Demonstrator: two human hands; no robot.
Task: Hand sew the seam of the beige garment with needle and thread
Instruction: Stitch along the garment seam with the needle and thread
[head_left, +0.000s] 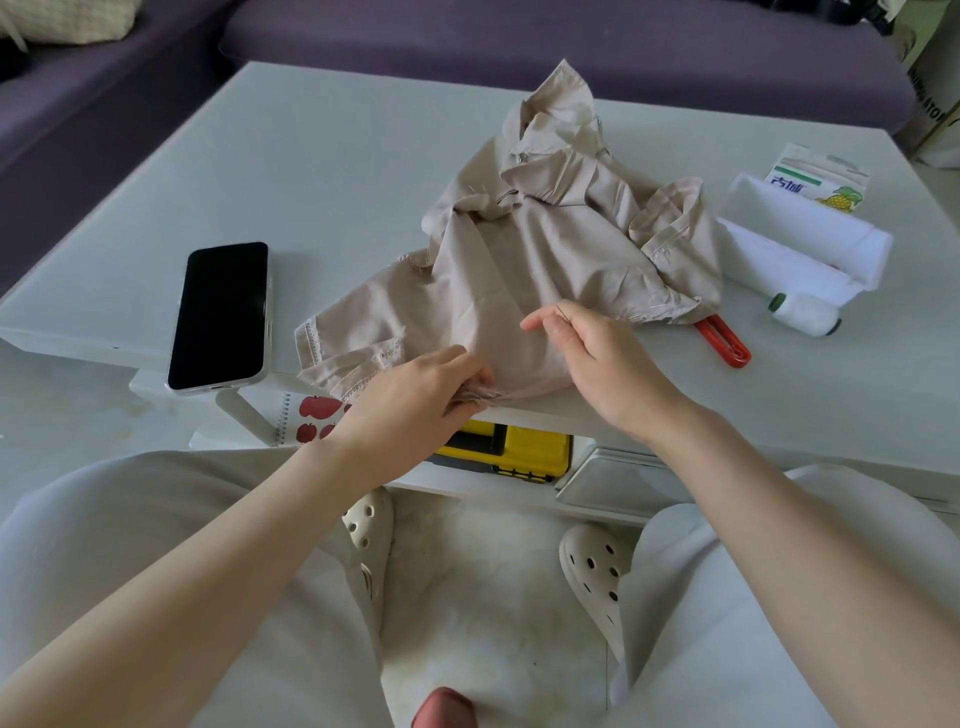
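Beige garment (545, 249) on white table (337, 182), left hand (415, 395) pinching its seam (483, 393), right hand (597, 358) raised, grip unclear

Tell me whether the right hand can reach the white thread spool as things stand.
Probably yes: the spool lies uncovered on the table, to the right of the right hand, with only the flat red-handled tool between them.

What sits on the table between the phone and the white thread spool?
Head view: the crumpled beige garment fills most of that stretch, from near the phone toward the spool; a red tool pokes out under its right edge.
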